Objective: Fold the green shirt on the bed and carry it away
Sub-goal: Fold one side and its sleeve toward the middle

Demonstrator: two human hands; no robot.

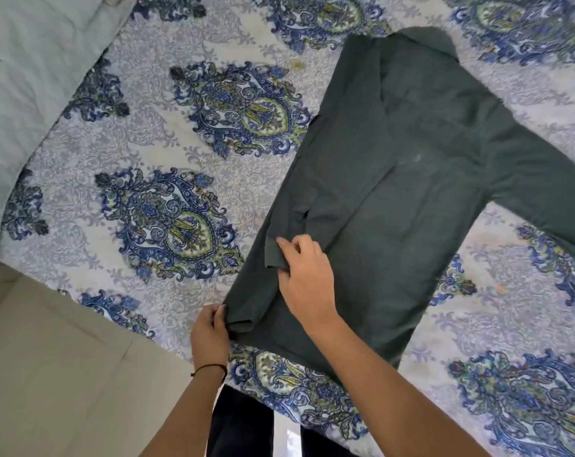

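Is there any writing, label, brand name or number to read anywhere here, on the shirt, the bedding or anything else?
No readable text in this view.
Dark green long-sleeved cloth shirt: no label, logo or print shows, only a faint pale smudge.
Blue-and-green paisley patterned bedsheet: ornament only, no words.
Plain pale pillow: nothing written.

No readable text, label or number anywhere
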